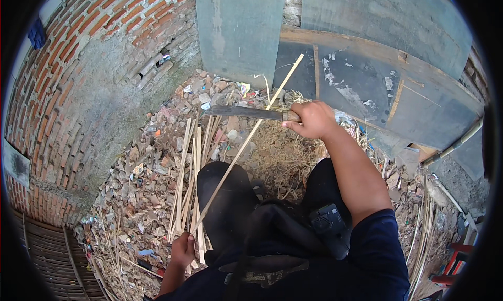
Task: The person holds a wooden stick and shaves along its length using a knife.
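Bamboo strip runs diagonally from near left to far centre, over the person's dark-trousered knee. Left hand is closed around its near end. Right hand is wrapped tight on the wooden handle of a knife, blade pointing left and crossing the strip. More split strips lie on the rubble ground just left of the knee. Brick wall stands far left.
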{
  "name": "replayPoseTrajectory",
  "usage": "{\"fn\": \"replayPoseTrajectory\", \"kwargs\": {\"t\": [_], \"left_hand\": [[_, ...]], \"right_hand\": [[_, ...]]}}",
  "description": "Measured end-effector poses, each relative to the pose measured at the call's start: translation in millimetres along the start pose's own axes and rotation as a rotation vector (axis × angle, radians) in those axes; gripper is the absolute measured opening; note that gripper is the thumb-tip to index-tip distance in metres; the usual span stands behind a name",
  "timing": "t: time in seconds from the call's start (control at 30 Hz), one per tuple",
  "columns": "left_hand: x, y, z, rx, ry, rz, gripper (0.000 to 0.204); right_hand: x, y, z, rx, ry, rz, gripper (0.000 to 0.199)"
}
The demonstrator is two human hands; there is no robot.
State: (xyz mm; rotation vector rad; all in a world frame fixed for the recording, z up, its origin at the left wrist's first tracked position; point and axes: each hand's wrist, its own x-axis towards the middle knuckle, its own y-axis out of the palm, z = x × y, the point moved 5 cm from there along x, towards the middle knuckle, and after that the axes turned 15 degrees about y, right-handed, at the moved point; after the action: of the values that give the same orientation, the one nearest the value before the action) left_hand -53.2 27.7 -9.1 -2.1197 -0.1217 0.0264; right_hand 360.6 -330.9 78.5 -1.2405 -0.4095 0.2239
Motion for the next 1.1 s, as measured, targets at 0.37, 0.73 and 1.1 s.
{"fn": "replayPoseTrajectory", "kwargs": {"t": [0.37, 0.73, 1.1], "left_hand": [[39.3, -15.7, -15.9, -0.043, 0.138, -0.144, 0.029], [48.8, 12.4, -27.9, -0.127, -0.033, 0.075, 0.035], [43.0, 37.2, 2.2, -0.295, -0.023, -0.023, 0.050]], "right_hand": [[-13.2, -5.8, 15.5, 0.070, -0.124, -0.032, 0.051], [-13.9, -7.4, 15.1, 0.123, -0.129, -0.047, 0.049], [-15.8, -3.6, 31.8, 0.073, -0.202, 0.094, 0.054]]}}
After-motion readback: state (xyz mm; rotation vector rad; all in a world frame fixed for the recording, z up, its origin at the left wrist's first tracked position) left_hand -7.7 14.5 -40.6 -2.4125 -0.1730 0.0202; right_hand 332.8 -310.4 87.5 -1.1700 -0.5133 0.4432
